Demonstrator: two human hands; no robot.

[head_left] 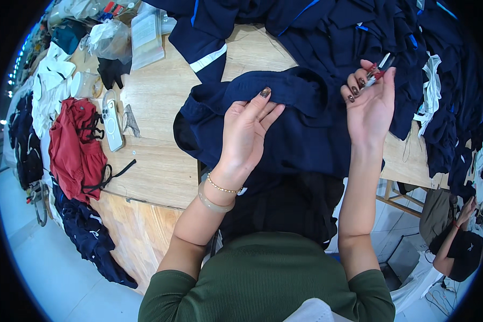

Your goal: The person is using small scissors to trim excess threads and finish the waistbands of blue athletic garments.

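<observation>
A navy garment (300, 134) lies across the table's near edge and hangs toward my lap, its thick stitched band (300, 88) curving upward. My left hand (248, 126) pinches this band, thumb on top and the other fingers underneath. Raised to the right of the cloth, my right hand (370, 107) has its palm turned up and its fingers curled around a pair of red-handled thread snips (378, 71). The metal blades of the snips point up and away, clear of the garment. Part of the tool is hidden by the fingers.
Navy garments with blue trim (354, 32) are heaped at the far side and right. On the left lie a red garment (78, 150), a white phone (111, 126), plastic bags (110, 40) and white cloth (51, 80). Another person (459, 252) sits at the lower right.
</observation>
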